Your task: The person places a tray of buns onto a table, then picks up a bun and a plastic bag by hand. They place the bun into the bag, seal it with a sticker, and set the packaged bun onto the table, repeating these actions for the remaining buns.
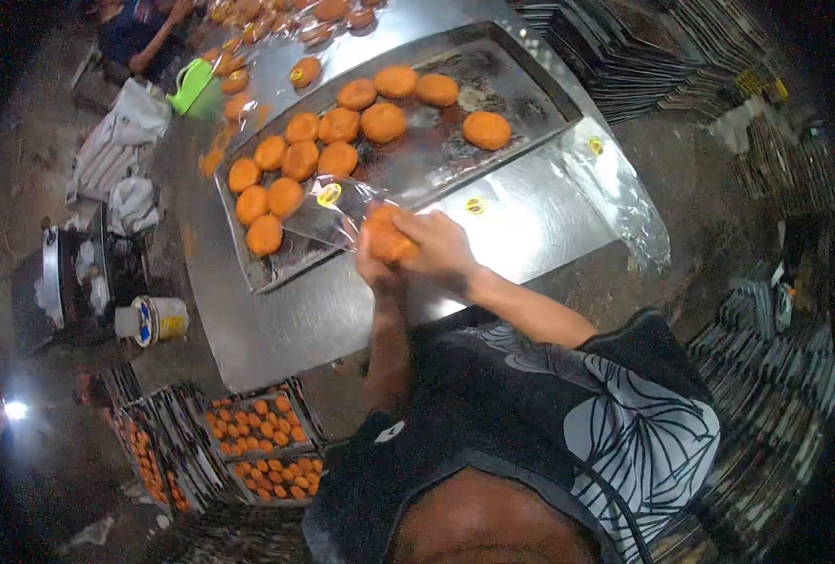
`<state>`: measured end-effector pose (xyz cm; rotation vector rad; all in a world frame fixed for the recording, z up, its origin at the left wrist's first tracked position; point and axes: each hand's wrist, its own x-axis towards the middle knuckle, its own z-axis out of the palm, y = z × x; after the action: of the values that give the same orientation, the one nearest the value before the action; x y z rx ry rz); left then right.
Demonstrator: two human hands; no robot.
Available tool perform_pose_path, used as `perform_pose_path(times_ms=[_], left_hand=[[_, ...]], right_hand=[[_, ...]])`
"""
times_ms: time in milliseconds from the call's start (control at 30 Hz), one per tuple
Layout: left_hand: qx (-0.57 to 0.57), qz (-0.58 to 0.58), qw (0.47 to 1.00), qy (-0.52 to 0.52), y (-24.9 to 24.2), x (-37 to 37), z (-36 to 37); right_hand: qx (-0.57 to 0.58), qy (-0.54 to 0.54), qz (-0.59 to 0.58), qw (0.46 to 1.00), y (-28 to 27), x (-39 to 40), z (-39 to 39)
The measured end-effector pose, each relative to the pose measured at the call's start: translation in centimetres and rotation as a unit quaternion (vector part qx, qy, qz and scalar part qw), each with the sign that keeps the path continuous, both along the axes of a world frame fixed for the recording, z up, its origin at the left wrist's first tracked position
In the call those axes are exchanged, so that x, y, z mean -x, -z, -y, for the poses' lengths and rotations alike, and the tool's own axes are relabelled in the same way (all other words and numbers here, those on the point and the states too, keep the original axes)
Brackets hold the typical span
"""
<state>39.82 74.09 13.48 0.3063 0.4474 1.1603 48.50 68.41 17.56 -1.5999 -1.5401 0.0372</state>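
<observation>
Over the near edge of the baking tray [568, 111], my two hands are together around an orange-brown bun [389, 237]. My left hand [372, 266] is closed along the bun's left side and on a clear plastic bag [314, 221] with a yellow label, which spreads out to the left. From the right, my right hand [441, 246] wraps its fingers over the bun. Several round buns [339, 125] rest in the tray, mostly toward its left half. A single bun [487, 131] sits apart at the right.
The tray lies on a metal table [286, 334]. Clear bags [615, 188] hang over its right edge, and bagged buns [333, 11] are piled at the far end, near a green container [192, 86] and another person [140, 38]. Trays of buns [257, 423] stand lower left.
</observation>
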Motion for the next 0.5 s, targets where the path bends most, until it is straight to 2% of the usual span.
perform_pose_path(times_ms=[67,100,133,167,200,267,300,333,400,433,467,500], left_hand=[[-0.078,-0.082,0.990,0.079,-0.1,-1.4,1.7],[-0.082,-0.085,0.990,0.082,-0.4,-1.3,2.0],[-0.028,-0.012,0.995,0.099,-1.4,-1.5,2.1],[0.020,0.063,0.991,0.116,-2.3,-1.6,1.7],[0.008,0.065,0.991,0.117,-1.2,-1.8,1.2],[0.021,-0.070,0.977,0.201,2.4,-2.2,0.8],[-0.152,-0.194,0.958,0.145,1.6,-3.0,2.8],[-0.315,-0.314,0.892,0.079,1.0,-3.7,5.3],[-0.205,-0.293,0.900,0.248,7.0,-4.4,5.2],[-0.364,-0.399,0.807,0.237,5.9,-4.8,5.8],[-0.504,-0.488,0.680,0.216,4.8,-5.4,6.4],[-0.619,-0.500,0.583,0.166,5.0,-6.3,6.3]], right_hand=[[-0.042,0.026,-0.017,0.999,0.1,-1.0,-0.4],[-0.024,0.043,-0.036,0.998,-0.5,-0.8,-0.3],[-0.007,0.057,-0.053,0.997,-1.5,-0.8,-0.2],[-0.030,0.038,-0.140,0.989,-2.6,-0.7,0.3],[-0.043,0.037,-0.136,0.989,-2.4,-0.6,1.0],[-0.044,0.183,-0.270,0.944,-0.9,-1.6,2.3],[0.028,0.096,-0.253,0.962,-0.2,-4.1,2.4],[0.100,0.010,-0.233,0.967,0.3,-6.9,2.2],[0.227,0.018,-0.184,0.956,-0.5,-12.9,-0.8],[0.189,0.055,-0.165,0.966,-4.5,-13.4,-1.9],[0.155,0.093,-0.147,0.972,-8.6,-13.1,-3.0],[-0.007,0.070,-0.133,0.989,-9.7,-13.2,-5.5]])
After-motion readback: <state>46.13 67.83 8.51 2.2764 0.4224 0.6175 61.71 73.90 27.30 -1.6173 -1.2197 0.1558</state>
